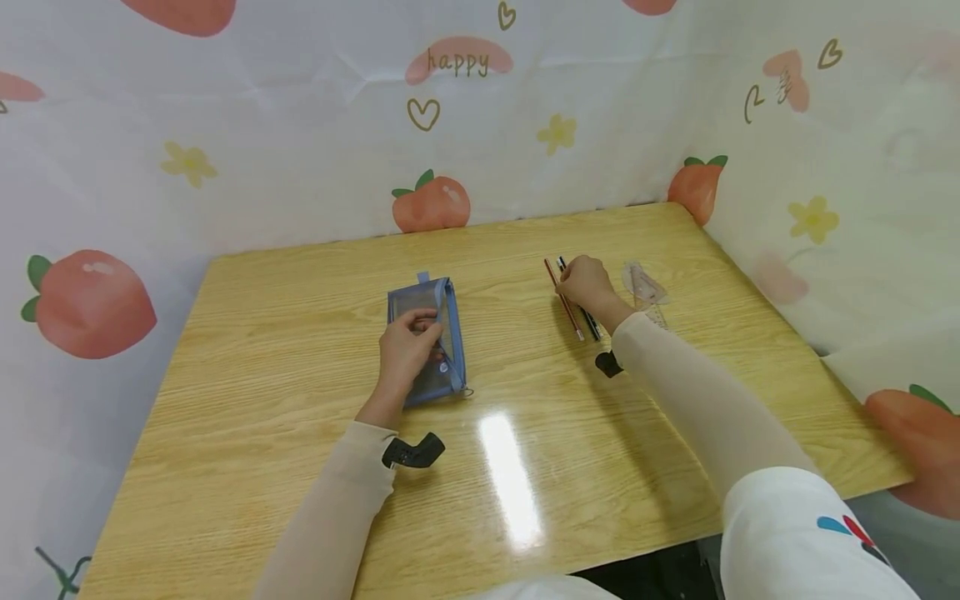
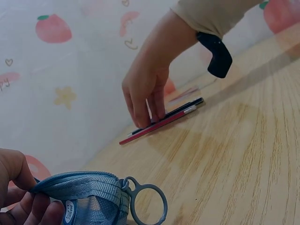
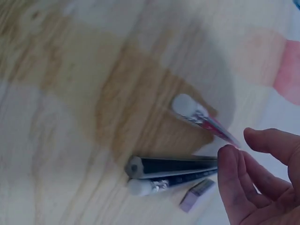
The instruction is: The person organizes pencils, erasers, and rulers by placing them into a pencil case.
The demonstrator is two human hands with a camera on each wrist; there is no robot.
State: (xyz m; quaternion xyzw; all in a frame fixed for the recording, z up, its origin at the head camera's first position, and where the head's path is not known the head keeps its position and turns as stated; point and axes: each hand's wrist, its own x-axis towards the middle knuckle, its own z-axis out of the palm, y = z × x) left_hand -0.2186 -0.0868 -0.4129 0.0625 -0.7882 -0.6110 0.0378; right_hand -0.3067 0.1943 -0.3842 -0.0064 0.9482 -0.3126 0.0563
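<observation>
Under your right hand (image 1: 587,282), towards the far right of the pale wooden bench (image 1: 300,467), lies a small cluster of pencils: a slim red pencil with a white eraser tip (image 1: 564,300) on the left and two dark pencils (image 1: 588,321) close beside it on the right, all near-parallel. Their long axis runs from the far end of the bench back towards you, tilted slightly rightward at the near end, so the eraser ends point your way and the far ends sit beneath your fingertips. That hand comes down on them from above with fingers extended downward, touching the far part of the red pencil (image 2: 157,126); from the wrist view the fingers (image 3: 236,183) look loosely curved just beside the pencils, and you do not yet appear to have closed round any of them. A small pale eraser block (image 3: 197,200) lies just beside the dark pencils (image 3: 173,165). Just to the right of your hand a clear plastic ruler or set square (image 1: 645,292) rests flat on the bench. Well apart to the left, your left hand (image 1: 405,350) grips the blue mesh zip pencil pouch (image 1: 427,337), fingers and thumb curled over its nearer edge, with the zip's ring pull (image 2: 147,206) lying on the wood beside it. The pencils therefore lie to the right of the pouch, and your right hand is by far the nearer one to them.
</observation>
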